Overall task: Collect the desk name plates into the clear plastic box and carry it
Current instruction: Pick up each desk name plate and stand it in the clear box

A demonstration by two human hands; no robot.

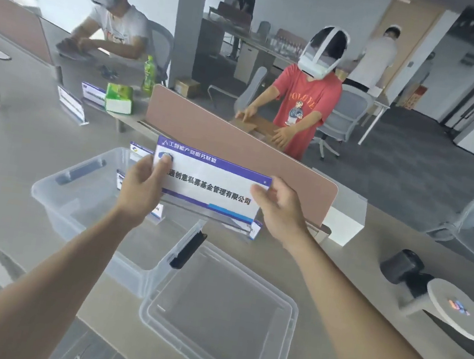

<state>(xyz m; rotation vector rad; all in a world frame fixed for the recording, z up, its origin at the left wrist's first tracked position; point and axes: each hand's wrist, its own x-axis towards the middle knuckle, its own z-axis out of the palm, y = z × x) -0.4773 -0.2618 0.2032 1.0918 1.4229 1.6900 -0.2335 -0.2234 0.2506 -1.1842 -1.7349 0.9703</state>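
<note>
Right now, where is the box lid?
Head view, lower centre: the lid lies on the desk beside the right end of the clear plastic box, nearer than the name plate.

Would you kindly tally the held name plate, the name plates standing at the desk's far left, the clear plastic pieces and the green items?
Held name plate: 1
Name plates standing at far left: 2
Clear plastic pieces, box and lid: 2
Green items, bottle and pack: 2
Total: 7
</note>
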